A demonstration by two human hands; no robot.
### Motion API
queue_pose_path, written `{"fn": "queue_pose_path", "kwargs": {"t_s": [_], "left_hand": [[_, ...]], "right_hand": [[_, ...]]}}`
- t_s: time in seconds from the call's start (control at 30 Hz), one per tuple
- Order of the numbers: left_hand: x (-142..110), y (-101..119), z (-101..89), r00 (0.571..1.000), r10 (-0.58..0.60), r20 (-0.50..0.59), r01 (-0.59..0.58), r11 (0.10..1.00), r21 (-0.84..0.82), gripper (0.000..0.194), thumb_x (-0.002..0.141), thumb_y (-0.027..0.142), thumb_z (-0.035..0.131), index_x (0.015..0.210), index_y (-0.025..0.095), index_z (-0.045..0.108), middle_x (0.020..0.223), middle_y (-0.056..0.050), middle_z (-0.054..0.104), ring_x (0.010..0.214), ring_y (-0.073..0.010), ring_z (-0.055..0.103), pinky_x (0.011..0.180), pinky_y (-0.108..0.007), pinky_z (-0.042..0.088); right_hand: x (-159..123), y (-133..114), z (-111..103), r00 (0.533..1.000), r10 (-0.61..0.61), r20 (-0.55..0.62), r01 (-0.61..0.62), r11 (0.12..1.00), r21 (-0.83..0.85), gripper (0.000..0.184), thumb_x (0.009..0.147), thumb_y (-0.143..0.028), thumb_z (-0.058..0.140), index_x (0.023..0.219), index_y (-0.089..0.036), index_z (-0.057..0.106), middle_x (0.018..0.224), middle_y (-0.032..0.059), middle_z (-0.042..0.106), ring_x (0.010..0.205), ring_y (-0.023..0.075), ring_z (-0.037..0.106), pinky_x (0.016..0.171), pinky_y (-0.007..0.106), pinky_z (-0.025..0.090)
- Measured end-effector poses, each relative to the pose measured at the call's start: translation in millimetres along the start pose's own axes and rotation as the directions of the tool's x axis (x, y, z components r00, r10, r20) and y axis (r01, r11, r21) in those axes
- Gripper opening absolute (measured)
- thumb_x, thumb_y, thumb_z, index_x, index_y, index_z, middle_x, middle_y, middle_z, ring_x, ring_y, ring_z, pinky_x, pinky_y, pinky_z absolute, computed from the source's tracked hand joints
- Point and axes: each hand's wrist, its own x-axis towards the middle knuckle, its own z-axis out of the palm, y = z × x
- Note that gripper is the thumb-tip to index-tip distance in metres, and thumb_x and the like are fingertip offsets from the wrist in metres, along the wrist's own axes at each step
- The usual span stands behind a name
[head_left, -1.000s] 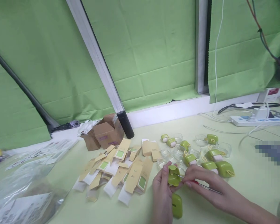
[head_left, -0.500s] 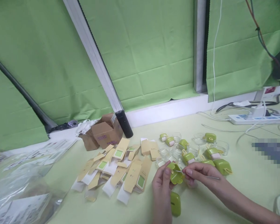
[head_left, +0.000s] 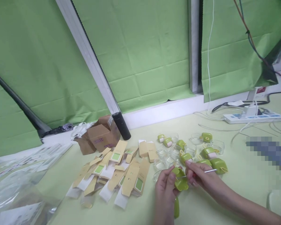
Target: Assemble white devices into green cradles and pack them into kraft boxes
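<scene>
My left hand (head_left: 165, 186) is closed around the edge of a green plastic shell (head_left: 181, 184), with its hollow side facing up. My right hand (head_left: 198, 175) pinches a thin screwdriver (head_left: 210, 171) with a red grip; its metal tip reaches inside the shell. Below the shell, another green plastic piece (head_left: 176, 207) lies on the table, partly hidden by my left hand. Just beyond my hands are several green roller pieces (head_left: 208, 152) with white rollers and yellow loops, and several clear plastic covers (head_left: 170, 161).
Unfolded tan cartons (head_left: 131, 179) with green squares are heaped left of my hands. Behind them stand an open cardboard box (head_left: 103, 136) and a black cylinder (head_left: 121, 126). A clear plastic bag (head_left: 21, 197) lies at the left. A white power strip (head_left: 255, 118) with cables sits back right.
The view has shifted slightly to the right. The shell has tilted in my left hand, and the screwdriver has swung to a flatter angle with its tip still at the shell.
</scene>
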Motion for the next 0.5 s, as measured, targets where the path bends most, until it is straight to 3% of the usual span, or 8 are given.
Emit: {"fn": "queue_pose_path", "kwargs": {"t_s": [0.07,0.2,0.37,0.5], "left_hand": [[1.5,0.3,-2.2,1.0,-0.006,-0.004,0.006,1.0,-0.004,0.041,0.065,0.047,0.075,0.092,0.016,0.067,0.094,-0.01,0.07,0.083,-0.0198,0.066,0.065,-0.025,0.051],[1.3,-0.7,-5.1,1.0,0.008,0.028,-0.008,1.0,0.026,0.04,0.065,0.046,0.075,0.089,0.016,0.065,0.096,-0.011,0.07,0.087,-0.0216,0.066,0.068,-0.027,0.05],[-1.5,-2.9,-3.9,0.998,0.001,0.065,-0.002,1.0,0.005,0.041,0.064,0.044,0.077,0.088,0.017,0.058,0.093,-0.01,0.072,0.083,-0.0208,0.067,0.064,-0.025,0.048],[-2.8,-5.7,-2.6,0.995,0.058,0.078,-0.059,0.998,0.012,0.037,0.068,0.043,0.074,0.087,0.019,0.054,0.106,-0.012,0.069,0.094,-0.024,0.065,0.078,-0.034,0.05]], "right_hand": [[-0.7,0.7,-1.8,0.999,-0.048,0.004,0.048,0.997,-0.059,0.048,0.081,-0.057,0.054,0.053,-0.018,0.057,0.05,-0.0026,0.049,0.05,0.0118,0.045,0.054,0.025,0.038],[-1.8,0.3,-4.7,0.966,-0.234,0.109,0.255,0.931,-0.263,0.045,0.081,-0.054,0.057,0.052,-0.019,0.056,0.056,0.0002,0.054,0.059,0.0146,0.05,0.059,0.026,0.04],[-0.4,0.5,-5.8,0.979,-0.163,0.118,0.191,0.941,-0.279,0.049,0.086,-0.054,0.048,0.051,-0.02,0.056,0.05,-0.0009,0.05,0.054,0.0144,0.048,0.058,0.027,0.042],[-6.2,1.4,-3.7,0.929,-0.294,0.224,0.366,0.818,-0.445,0.027,0.084,-0.043,0.058,0.071,-0.022,0.065,0.067,0.0008,0.056,0.065,0.0157,0.052,0.061,0.026,0.042]]}}
